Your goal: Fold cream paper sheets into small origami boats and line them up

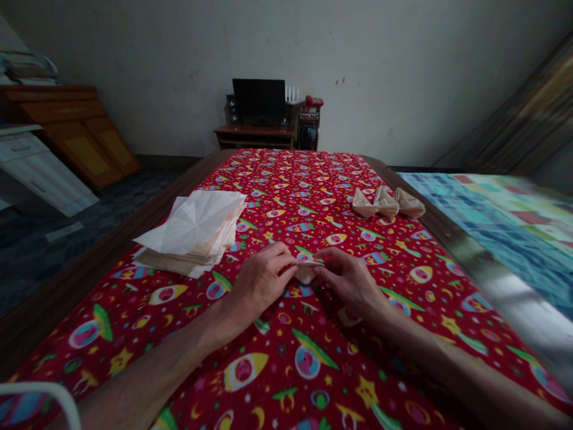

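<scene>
Between my two hands is a small piece of folded paper (306,273), pale and narrow. My left hand (267,273) pinches its left end, and my right hand (347,276) pinches the right end. The fingers cover part of the paper, so its full shape is hidden. Left of my hands lies a stack of creased paper sheets (192,230), white on top with tan ones below. Several finished-looking folded paper shapes (385,203) with raised points sit close together at the right, beyond my right hand.
A red patterned cloth (268,364) covers the wooden table (441,239). A white curved object (49,391) shows at the lower left corner. A monitor (259,100) stands on a desk by the far wall. A bed (496,233) lies to the right, cabinets (76,137) to the left.
</scene>
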The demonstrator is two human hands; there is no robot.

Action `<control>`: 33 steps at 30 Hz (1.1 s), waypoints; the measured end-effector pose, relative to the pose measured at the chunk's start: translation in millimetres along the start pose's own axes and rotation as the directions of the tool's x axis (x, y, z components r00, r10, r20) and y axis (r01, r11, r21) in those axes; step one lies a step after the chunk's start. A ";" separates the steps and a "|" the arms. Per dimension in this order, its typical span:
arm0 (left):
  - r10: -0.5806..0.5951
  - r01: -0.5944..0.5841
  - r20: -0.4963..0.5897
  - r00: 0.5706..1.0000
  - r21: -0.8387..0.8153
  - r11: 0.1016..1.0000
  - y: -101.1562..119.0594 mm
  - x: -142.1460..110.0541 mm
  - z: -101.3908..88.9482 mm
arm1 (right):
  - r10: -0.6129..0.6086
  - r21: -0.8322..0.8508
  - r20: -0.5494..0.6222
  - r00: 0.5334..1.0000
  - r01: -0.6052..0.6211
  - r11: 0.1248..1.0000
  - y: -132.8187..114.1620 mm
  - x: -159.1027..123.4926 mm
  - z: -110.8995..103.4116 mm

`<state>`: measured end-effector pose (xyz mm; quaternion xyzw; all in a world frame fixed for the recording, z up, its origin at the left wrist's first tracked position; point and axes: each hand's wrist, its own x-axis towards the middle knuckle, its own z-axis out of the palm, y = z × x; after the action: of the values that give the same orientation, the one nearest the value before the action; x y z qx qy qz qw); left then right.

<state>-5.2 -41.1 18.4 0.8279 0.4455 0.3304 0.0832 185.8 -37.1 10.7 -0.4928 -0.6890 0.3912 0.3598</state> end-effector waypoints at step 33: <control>-0.134 0.151 0.174 0.976 -0.088 0.985 -8.6 -6.4 5.6 | -0.253 -0.344 0.262 0.931 0.335 0.877 7.0 -4.0 -17.0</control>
<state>-10.1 -40.2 7.3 0.8134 0.4780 0.2748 0.1854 204.5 -36.3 11.4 -0.3986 -0.8528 0.2391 0.2379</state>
